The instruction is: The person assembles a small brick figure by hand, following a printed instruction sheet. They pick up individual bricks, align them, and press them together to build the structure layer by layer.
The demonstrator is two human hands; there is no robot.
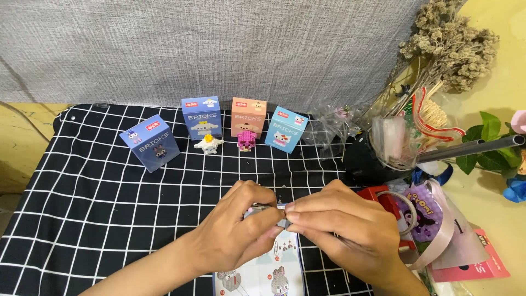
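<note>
Head view shows both hands meeting low over the near middle of the black checked cloth (109,181). Her or his left hand (236,230) is curled, fingers pinched on a small grey-and-pink brick piece (262,209), and the right hand (339,227) closes on the same piece from the other side, fingertips touching those of the left. How much of the piece there is I cannot tell, since the fingers hide most of it. Just beneath the hands, at the near edge of the cloth, lies an instruction sheet (263,274) with printed figures. Toward the far edge stand four small boxes in a row: a tilted blue box (149,143) at the left, a darker blue box (201,117), a peach box (248,116) and a light-blue box (286,129). A white brick figure (208,144) sits before the second box, a pink brick figure (246,140) before the third. At the right edge are crumpled clear wrap (329,129), dried flowers (449,41) and a red tape dispenser (383,200).
</note>
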